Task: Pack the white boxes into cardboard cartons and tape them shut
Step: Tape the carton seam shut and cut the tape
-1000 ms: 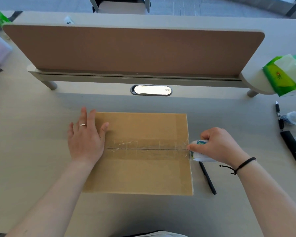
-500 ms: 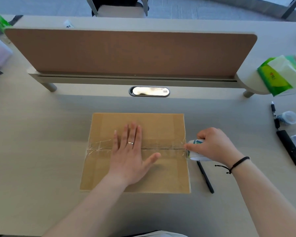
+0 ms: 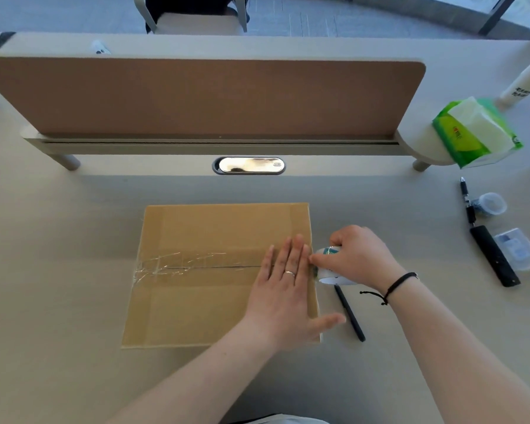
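Tape (image 3: 193, 264) covers the carton (image 3: 214, 234) seam; flat left hand (image 3: 285, 289) presses it, right hand (image 3: 360, 258) grips the roll (image 3: 329, 275), uncut.

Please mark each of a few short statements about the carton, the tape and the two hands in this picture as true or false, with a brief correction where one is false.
1. The left hand lies flat, fingers straight, on the right part of the carton. True.
2. The right hand is empty. False: it grips the tape roll at the carton's right edge.
3. Clear tape covers the carton's centre seam. True.
4. The carton's flaps stand open. False: they lie closed and flat.
5. A black pen lies on the desk just right of the carton. True.
6. The green tissue pack sits on top of the carton. False: it sits far off at the back right.
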A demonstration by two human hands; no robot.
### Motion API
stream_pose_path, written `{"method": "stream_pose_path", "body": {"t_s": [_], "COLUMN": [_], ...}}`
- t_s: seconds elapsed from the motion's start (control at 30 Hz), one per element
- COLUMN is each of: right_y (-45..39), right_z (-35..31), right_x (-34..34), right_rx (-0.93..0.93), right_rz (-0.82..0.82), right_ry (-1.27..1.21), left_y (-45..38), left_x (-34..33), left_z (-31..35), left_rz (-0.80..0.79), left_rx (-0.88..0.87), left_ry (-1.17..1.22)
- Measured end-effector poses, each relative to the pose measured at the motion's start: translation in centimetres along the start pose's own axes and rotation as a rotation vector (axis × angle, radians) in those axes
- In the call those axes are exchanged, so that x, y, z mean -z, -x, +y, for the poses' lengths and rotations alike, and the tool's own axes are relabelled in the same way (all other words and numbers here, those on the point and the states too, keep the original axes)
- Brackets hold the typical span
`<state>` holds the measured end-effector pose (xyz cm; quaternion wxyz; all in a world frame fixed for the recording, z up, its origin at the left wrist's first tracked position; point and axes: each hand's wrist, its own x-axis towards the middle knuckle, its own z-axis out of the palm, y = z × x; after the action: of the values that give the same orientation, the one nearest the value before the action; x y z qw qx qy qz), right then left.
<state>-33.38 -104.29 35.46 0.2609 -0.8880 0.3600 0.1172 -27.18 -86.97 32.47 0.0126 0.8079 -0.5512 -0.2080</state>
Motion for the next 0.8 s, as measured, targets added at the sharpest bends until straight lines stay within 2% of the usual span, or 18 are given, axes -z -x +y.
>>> {"method": "stream_pose_path", "body": {"t_s": [0.23,0.5,0.63,0.8], "right_y": [-0.2,-0.2,-0.2,-0.2], "right_z": [1.3,2.6,3.3,3.5], "right_x": [-0.1,-0.1,-0.4,-0.3], "right_rx": [0.077,0.019,0.008,0.051], "right_rz": [0.020,0.057,0.002,-0.041], "right_ry": [-0.126,-0.386,-0.536,-0.493], "left_y": [-0.3,-0.2,-0.3,-0.4], "left_x": [-0.6,-0.1,-0.1,-0.1], "left_z": [0.3,0.4,0.4,-0.1], "left_rz": [0.034,0.045,0.042,0.027], "left_rx": [0.038,0.058,0.063,0.069], "left_ry": [0.006,0.021,0.001,0.025]}}
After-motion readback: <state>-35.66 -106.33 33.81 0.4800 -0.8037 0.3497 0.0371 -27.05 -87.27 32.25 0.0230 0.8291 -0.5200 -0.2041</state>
